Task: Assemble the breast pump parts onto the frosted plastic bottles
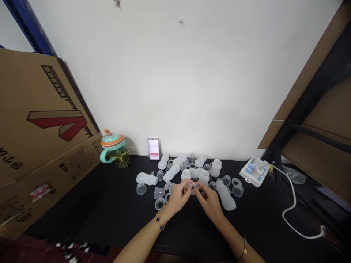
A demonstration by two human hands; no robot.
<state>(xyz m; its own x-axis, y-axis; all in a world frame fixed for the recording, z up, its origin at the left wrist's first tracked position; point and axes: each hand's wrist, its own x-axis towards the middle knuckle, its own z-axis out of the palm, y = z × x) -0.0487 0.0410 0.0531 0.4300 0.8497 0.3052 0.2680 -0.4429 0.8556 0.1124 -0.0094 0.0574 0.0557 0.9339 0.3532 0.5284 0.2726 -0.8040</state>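
Our left hand (178, 197) and right hand (210, 200) both pinch a small clear ring (194, 188) at the fingertips, mid-table (109, 212), just before the translucent bottles (226, 195) heaped toward the back edge. It looks light, stiff and slippery (thin plastic, probably), so we'd grip its rim.

**Frosted plastic on matt black**

The small clear plastic ring (194, 188) looks smooth and glossy. The milky-white plastic bottles (225, 195) are frosted, the black tabletop (115, 208) matt, the brown cardboard box (41, 146) dull and papery.
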